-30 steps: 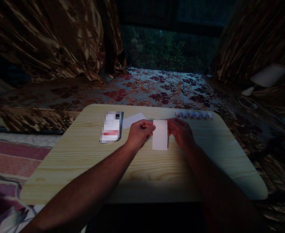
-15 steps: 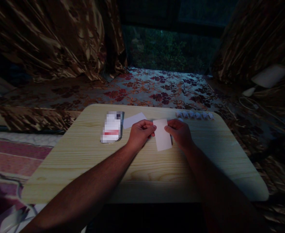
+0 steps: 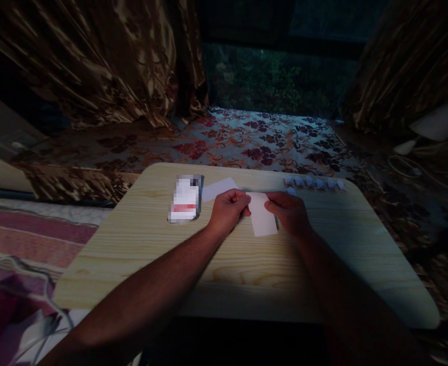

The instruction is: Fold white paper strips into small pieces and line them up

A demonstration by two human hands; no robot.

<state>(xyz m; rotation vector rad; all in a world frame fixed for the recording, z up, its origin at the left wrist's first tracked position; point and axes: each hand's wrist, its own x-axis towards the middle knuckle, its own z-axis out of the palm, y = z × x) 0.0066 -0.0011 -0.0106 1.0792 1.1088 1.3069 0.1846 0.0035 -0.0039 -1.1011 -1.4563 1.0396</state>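
A small white sheet of paper (image 3: 262, 216) is held up between my two hands, over the middle of the wooden table. My left hand (image 3: 229, 211) pinches its upper left edge between thumb and fingers. On the opposite edge, my right hand (image 3: 289, 211) grips the sheet with the thumb in front, its other fingers partly hidden. Just behind my left hand lies another piece of white paper (image 3: 219, 189), flat on the table. Several small folded paper pieces (image 3: 315, 183) stand in a row at the far right, and one more folded piece (image 3: 291, 191) sits nearer, behind my right hand.
Left on the light wooden table (image 3: 132, 244) rests a blurred-out flat item (image 3: 185, 198), white with a red band. Beyond the table is a ledge with a floral cloth (image 3: 262, 137). A white lamp (image 3: 439, 122) stands at right; a striped bedspread (image 3: 37, 229) is at left.
The view has shifted slightly, so everything appears farther right. Both hands keep hold of the paper, whose top edge now tips back a little.
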